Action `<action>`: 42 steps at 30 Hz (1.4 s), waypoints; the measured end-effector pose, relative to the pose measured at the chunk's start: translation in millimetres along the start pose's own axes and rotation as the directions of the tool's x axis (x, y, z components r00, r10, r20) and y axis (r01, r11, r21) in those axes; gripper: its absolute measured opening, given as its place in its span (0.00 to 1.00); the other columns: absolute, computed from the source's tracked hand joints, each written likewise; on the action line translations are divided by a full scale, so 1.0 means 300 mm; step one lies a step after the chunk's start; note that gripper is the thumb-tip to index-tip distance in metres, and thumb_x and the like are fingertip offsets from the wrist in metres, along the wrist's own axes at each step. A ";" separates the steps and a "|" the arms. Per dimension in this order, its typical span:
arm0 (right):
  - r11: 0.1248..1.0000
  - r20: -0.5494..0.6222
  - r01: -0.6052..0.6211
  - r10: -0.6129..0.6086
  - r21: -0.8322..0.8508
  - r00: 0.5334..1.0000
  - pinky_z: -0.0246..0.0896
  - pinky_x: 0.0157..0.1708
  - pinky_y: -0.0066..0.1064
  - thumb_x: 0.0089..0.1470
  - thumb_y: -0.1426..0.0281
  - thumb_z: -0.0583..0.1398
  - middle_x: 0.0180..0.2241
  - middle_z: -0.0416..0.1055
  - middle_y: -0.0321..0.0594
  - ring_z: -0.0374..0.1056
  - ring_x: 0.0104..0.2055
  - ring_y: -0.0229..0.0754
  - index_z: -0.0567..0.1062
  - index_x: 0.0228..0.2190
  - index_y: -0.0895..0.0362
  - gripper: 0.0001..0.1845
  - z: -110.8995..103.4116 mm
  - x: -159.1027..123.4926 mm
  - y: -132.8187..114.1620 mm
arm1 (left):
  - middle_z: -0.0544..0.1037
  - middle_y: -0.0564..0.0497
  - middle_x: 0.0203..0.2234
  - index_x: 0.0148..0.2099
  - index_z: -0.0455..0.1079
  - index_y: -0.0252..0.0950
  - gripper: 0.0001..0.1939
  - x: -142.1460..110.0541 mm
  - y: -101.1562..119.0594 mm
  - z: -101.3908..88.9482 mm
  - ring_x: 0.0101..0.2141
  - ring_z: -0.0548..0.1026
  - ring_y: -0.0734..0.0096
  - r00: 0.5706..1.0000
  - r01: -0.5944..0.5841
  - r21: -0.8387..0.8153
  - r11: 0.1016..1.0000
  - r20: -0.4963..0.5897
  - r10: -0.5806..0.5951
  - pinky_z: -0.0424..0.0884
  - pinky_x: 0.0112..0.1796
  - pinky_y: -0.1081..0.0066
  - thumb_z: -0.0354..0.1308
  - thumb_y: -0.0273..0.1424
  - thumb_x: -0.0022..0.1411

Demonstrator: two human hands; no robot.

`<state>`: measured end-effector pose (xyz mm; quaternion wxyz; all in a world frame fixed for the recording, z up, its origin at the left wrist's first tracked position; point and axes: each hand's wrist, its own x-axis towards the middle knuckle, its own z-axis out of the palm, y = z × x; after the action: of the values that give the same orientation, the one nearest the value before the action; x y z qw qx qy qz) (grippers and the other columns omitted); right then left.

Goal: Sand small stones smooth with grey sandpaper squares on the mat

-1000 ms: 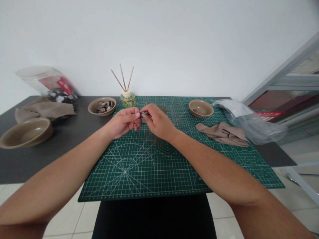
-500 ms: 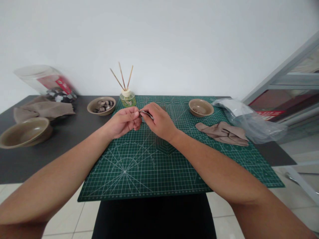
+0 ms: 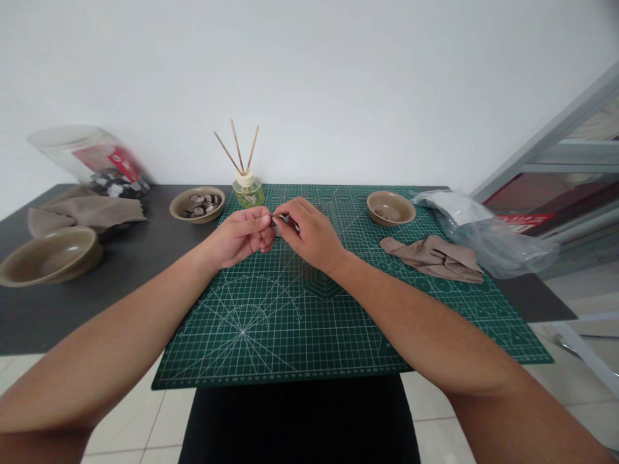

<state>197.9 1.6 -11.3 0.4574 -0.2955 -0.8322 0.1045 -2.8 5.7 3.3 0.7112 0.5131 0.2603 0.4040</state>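
Observation:
Both hands meet above the far middle of a green cutting mat (image 3: 290,322). My left hand (image 3: 240,236) is curled, its fingertips pinching a small dark object (image 3: 280,221) that is too small to name. My right hand (image 3: 309,233) pinches the same small object from the other side, with a thin dark piece showing above its thumb. A dark flat piece lies on the mat just behind the hands, mostly hidden.
A reed diffuser (image 3: 247,188) stands behind the hands. A bowl of small pieces (image 3: 196,205) sits left of it, another bowl (image 3: 390,208) right. Beige cloth (image 3: 435,258) and a clear plastic bag (image 3: 483,235) lie right. At far left are a large bowl (image 3: 48,254), cloth and a tilted jar (image 3: 91,158).
Almost nothing differs; the hands stay together at the same spot with slight finger shifts on the small object.

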 end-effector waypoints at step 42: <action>0.984 0.268 -0.162 0.176 -0.075 0.947 0.63 0.41 0.37 0.65 0.71 0.55 0.41 0.77 0.42 0.70 0.38 0.44 0.67 0.42 0.52 0.03 -0.019 0.013 0.002 | 0.76 0.51 0.18 0.29 0.72 0.34 0.23 -0.004 0.006 -0.004 0.20 0.72 0.74 0.998 0.002 0.222 0.975 -0.061 0.011 0.70 0.22 0.76 0.82 0.42 0.54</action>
<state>201.3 3.9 -5.5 0.3197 -0.3603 -0.8613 0.1615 -4.9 5.5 4.5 0.6400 0.5772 0.3246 0.3897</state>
